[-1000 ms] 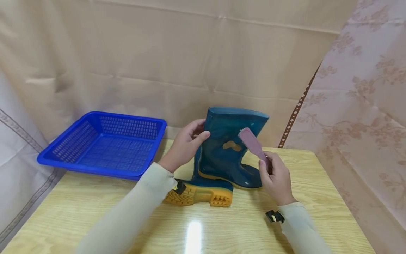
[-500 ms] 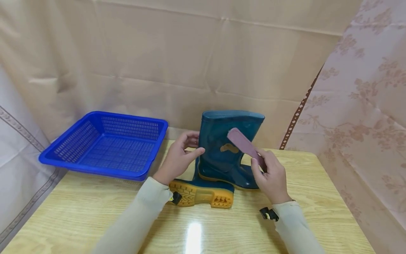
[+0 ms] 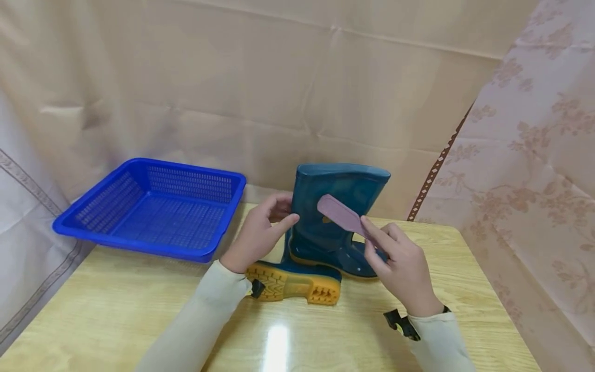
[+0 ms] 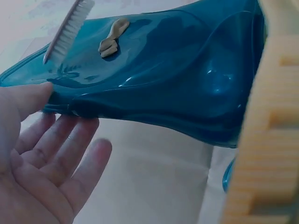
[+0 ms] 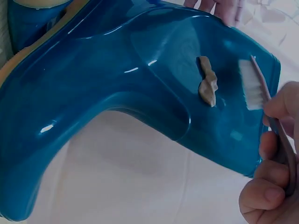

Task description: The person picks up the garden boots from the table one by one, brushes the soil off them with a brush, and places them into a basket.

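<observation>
A blue-green rain boot (image 3: 321, 243) stands upright on the table, with a tan, mud-like smear (image 5: 208, 84) on the side of its shaft. My left hand (image 3: 257, 232) steadies the shaft at its edge, the thumb on the near side and the fingers behind. In my right hand (image 3: 402, 263) is a mauve scrub brush (image 3: 341, 214), gripped by the handle. Its white bristles (image 5: 252, 86) face the shaft close beside the smear, between it and the boot's top. From the head, the brush hides most of the smear.
A second boot lies on its side in front, its yellow sole (image 3: 293, 285) facing me. To the left sits a blue plastic basket (image 3: 153, 250) with slotted walls. A beige curtain (image 3: 260, 103) hangs behind the wooden table (image 3: 209, 341).
The brush has moved left and down across the shaft, over the smear as seen from the head. My left hand has slid lower, and the boot has shifted slightly left.
</observation>
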{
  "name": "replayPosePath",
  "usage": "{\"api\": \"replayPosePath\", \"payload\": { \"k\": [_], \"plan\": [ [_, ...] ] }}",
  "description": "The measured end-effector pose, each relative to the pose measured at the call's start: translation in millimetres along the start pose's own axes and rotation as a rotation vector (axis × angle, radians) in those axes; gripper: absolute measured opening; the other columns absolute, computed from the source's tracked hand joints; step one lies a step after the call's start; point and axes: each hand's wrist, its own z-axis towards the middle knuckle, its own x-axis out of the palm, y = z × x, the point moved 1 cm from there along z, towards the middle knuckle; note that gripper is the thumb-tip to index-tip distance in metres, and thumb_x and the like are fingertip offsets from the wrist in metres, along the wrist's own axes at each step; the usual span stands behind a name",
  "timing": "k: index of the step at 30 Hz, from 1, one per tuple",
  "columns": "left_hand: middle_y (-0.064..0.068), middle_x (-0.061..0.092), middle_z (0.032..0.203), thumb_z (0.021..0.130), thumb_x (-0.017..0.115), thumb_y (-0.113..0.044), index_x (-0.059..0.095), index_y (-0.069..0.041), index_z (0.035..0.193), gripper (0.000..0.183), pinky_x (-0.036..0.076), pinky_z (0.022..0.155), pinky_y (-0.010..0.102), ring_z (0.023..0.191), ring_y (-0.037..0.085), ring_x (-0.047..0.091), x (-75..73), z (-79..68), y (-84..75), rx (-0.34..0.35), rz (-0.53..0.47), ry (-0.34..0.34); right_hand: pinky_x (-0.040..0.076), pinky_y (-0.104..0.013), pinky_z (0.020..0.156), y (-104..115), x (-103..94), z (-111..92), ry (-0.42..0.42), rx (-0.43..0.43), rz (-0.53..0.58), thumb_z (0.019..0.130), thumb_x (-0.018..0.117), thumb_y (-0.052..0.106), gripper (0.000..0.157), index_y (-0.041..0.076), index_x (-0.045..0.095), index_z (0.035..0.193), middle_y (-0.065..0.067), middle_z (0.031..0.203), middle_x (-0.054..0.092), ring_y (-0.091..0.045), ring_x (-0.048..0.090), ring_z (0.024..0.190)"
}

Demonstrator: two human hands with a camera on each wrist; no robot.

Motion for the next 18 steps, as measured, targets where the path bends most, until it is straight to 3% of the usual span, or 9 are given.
{"api": "replayPosePath", "payload": {
  "k": [11, 18],
  "plan": [
    [0.002, 0.069, 0.124, 0.104, 0.065, -0.025, 0.063, -0.013, 0.138, 0.036, 0.058, 0.092, 0.043, 0.112, 0.019, 0.065, 4.0, -1.7, -4.2, -0.032, 0.047, -0.002, 0.027, -0.018, 0.046, -6.3, -1.8, 1.5, 0.029, -0.096, -0.017, 0.086, 0.075, 0.002, 0.047, 0.014, 0.073, 0.131, 0.001, 0.079, 0.059, -0.005, 0.033, 0.057],
    [0.004, 0.070, 0.121, 0.105, 0.064, -0.026, 0.064, -0.012, 0.136, 0.035, 0.061, 0.086, 0.038, 0.111, 0.020, 0.065, 5.0, -0.1, -0.3, -0.029, 0.040, -0.030, 0.033, -0.020, 0.046, -8.9, -2.4, 0.2, 0.156, -0.033, -0.064, 0.086, 0.079, 0.003, 0.045, 0.014, 0.074, 0.130, 0.005, 0.075, 0.055, -0.004, 0.037, 0.056]
  ]
}}
